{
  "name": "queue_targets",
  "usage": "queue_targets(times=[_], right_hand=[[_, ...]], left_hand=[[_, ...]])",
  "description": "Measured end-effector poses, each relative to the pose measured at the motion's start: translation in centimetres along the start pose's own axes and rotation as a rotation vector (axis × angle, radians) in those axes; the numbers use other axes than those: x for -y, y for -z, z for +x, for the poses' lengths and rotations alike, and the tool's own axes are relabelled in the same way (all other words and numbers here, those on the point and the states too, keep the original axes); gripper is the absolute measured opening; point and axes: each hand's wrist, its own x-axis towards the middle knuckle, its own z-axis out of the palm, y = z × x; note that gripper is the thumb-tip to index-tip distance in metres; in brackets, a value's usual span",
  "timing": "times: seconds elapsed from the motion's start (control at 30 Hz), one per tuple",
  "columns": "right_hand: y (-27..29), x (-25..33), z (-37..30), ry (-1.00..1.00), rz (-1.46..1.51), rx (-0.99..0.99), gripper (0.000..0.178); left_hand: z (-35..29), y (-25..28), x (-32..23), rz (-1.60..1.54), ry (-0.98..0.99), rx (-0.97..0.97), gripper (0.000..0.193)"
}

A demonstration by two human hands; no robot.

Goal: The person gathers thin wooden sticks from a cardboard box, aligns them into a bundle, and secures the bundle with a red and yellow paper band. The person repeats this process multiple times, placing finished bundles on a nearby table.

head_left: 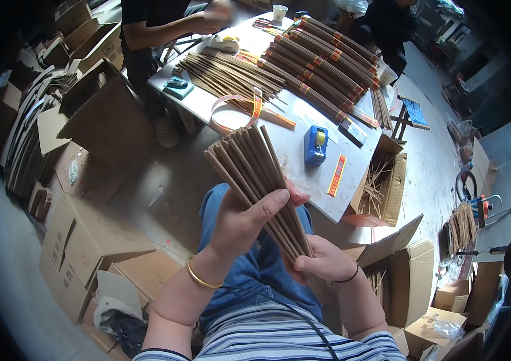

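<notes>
left grip [246,218] and right grip [323,261] clasp brown sticks [244,161], tops above the left, lower ends seemingly below the right.

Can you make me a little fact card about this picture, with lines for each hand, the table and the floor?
Left hand: wrapped around the middle of a bundle of long, thin brown sticks
Right hand: gripping the same bundle lower down
Table: white, flat-topped table
On the table: blue tape dispenser, loose thin brown sticks, brown stick bundles with red-and-yellow bands
On the floor: brown cardboard boxes
</notes>
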Motion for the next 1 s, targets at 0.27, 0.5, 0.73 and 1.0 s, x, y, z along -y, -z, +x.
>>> queue_targets(times=[0.27,0.5,0.73,1.0], right_hand=[[-0.8,0.2,1.5,0.009,-0.059,-0.04,0.053],[-0.3,0.0,4.9,-0.117,-0.228,-0.275,0.044],[1.9,4.5,11.2,0.129,-1.146,-0.444,0.037],[14.8,16.2,31.5,-0.224,-1.413,-0.427,0.057]], left_hand=[[-0.3,0.7,1.4,-0.232,0.092,-0.265,0.02],[0.1,2.7,5.2,-0.316,0.149,-0.496,0.034],[3.3,8.5,5.2,-0.372,0.04,-0.727,0.032],[4.1,15.6,3.9,-0.456,-0.084,-0.96,0.019]])
